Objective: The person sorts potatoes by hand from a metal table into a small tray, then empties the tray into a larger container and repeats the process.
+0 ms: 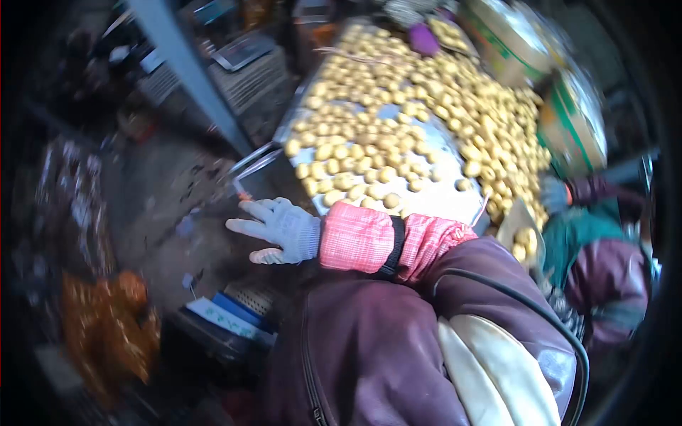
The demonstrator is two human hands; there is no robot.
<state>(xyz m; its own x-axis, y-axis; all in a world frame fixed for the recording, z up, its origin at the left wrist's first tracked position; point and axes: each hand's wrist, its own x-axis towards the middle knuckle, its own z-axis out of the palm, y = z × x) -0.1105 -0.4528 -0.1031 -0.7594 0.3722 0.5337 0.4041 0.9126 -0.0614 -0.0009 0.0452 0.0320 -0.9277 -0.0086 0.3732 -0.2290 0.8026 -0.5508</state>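
My right hand [278, 231], in a pale grey-blue knitted glove, is stretched out to the left with its fingers spread, and I make out nothing held in it. A pink checked sleeve cover [359, 238] with a dark band runs from the wrist up the forearm. Beyond the fingertips is the metal corner frame [256, 162] of the sorting table, with a small orange spot I cannot make out. Many small yellow potatoes [355, 153] lie over the table's shiny surface [447, 199], just past my forearm. My left hand is out of view.
Another person's gloved hand [554, 193] is at the heap's right edge, near cardboard boxes with green bands [575, 124]. A grey post [188, 74] rises at left. Orange plastic sacks [110, 326] and a blue-and-white box [231, 316] stand low left.
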